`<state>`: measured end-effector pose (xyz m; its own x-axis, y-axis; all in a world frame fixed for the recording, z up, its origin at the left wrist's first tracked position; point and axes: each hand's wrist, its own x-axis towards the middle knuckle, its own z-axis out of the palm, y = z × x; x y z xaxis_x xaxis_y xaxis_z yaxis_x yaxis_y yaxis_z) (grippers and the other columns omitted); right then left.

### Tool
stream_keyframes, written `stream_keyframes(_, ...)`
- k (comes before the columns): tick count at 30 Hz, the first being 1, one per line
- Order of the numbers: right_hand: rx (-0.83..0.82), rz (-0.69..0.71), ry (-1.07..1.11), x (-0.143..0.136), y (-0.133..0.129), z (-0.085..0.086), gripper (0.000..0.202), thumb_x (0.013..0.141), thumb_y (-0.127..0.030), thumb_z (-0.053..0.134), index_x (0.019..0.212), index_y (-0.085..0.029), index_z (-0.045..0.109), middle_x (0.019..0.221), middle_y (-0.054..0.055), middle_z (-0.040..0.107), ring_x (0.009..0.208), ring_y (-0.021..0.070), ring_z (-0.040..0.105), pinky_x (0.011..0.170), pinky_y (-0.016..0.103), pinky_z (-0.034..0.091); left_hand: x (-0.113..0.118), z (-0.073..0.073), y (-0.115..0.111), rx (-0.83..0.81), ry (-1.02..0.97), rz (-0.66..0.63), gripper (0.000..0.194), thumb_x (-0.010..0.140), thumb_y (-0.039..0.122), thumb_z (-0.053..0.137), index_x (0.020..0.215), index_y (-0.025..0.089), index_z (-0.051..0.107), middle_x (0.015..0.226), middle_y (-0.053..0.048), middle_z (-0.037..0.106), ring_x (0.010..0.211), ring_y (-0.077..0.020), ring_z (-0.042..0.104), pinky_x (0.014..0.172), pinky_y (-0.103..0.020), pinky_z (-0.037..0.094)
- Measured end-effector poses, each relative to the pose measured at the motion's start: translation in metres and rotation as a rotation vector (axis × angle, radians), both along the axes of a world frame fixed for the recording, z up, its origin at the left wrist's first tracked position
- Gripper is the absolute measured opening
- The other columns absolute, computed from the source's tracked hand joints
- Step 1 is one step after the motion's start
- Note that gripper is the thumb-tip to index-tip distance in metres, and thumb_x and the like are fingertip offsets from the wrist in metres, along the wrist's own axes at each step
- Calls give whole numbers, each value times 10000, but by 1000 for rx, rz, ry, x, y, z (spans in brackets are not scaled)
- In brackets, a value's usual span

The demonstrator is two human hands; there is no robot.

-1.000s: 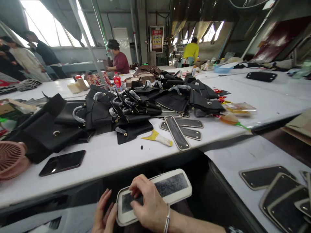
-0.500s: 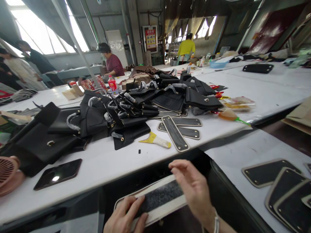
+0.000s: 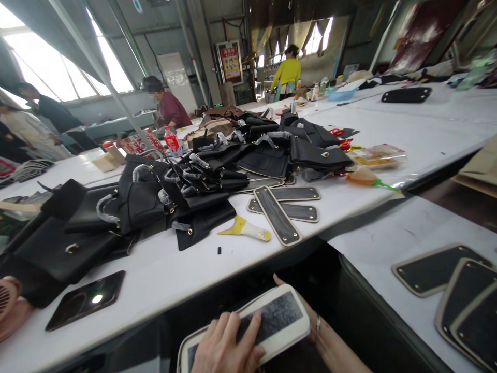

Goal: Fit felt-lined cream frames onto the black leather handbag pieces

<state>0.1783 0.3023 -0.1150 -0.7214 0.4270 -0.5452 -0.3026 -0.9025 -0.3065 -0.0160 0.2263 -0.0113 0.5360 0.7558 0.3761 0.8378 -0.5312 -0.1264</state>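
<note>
A long rounded panel (image 3: 285,311) with a black textured middle and a pale border is held tilted over the dark gap at the front of the table. My left hand (image 3: 231,342) closes on its near part, fingers lying across the top face and thumb by the near edge. Behind the panel's right end is my right hand (image 3: 306,305), mostly hidden; a fingertip shows past the far edge, and the wrist wears a bracelet. Just beyond lie black strips with pale edging and corner studs (image 3: 277,215), beside a yellow-and-white scraper-like piece (image 3: 246,228).
Black handbags (image 3: 143,197) with wrapped handles are heaped across the white table (image 3: 155,285). A phone (image 3: 87,299) and pink fan (image 3: 11,305) sit at left. More studded panels (image 3: 435,269) are stacked at right. Several people work farther back, one in a yellow top (image 3: 288,75).
My right hand, raised above the panel before, is now behind its right end. My left hand has moved right along the panel, which is tipped up more toward me. The view has shifted slightly.
</note>
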Motion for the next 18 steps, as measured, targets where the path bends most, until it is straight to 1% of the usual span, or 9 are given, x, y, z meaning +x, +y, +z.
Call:
stream_keyframes(2,-27,-2,75,1,3,-7,603,816,-696,532,734,-112,661,749,138,707,785,273,688,787,386,510,2,-6,3,38,-16,-46,367,967,440,408,1173,208,606,856,-35,649,745,-157,623,634,-257,512)
stream_keyframes(4,-49,-4,136,2,4,-14,595,796,-683,566,791,-98,673,800,153,713,843,295,685,821,409,502,3,-12,6,80,-39,-105,390,962,465,421,1157,183,607,1002,-49,664,909,-160,616,753,-240,513)
stream_keyframes(6,-70,-5,186,2,3,-20,568,777,-656,606,811,-94,678,824,156,715,872,306,683,840,414,495,4,-14,8,93,-32,-130,416,957,492,422,1168,182,603,1082,-48,658,981,-162,597,798,-232,504)
stream_keyframes(8,-88,-13,225,2,1,-25,537,774,-634,623,810,-102,683,834,149,715,897,306,681,853,400,489,9,-12,10,44,-8,-113,419,950,501,430,1208,216,594,1074,-43,654,955,-163,603,770,-239,506)
stream_keyframes(11,-107,-44,269,1,-1,-27,501,777,-618,625,789,-122,689,828,136,715,919,304,679,849,375,490,22,-6,13,-16,17,-60,437,930,541,435,1294,326,545,992,-33,651,882,-180,624,681,-264,501)
stream_keyframes(12,-113,-61,282,1,-1,-27,490,776,-611,629,790,-124,692,829,135,715,920,304,678,846,374,493,27,-5,15,-18,19,-46,450,924,568,425,1294,342,545,953,-31,650,851,-187,629,651,-275,494)
stream_keyframes(13,-119,-79,293,1,-2,-27,481,773,-602,637,795,-124,693,828,136,716,911,304,679,840,378,498,31,-4,16,-13,19,-42,469,918,599,404,1275,339,562,911,-31,647,808,-192,630,623,-288,485)
stream_keyframes(16,-129,-131,318,2,-4,-24,472,783,-579,644,844,-113,695,835,138,720,868,291,681,834,396,511,37,-4,21,-8,35,-71,544,911,649,344,1192,274,621,805,-31,626,670,-181,605,567,-310,461)
stream_keyframes(18,-127,-162,335,2,-5,-21,491,799,-592,627,869,-111,694,833,136,721,842,276,680,824,398,520,35,-5,23,-5,64,-99,563,909,656,337,1202,264,617,830,-38,637,691,-177,614,589,-304,472)
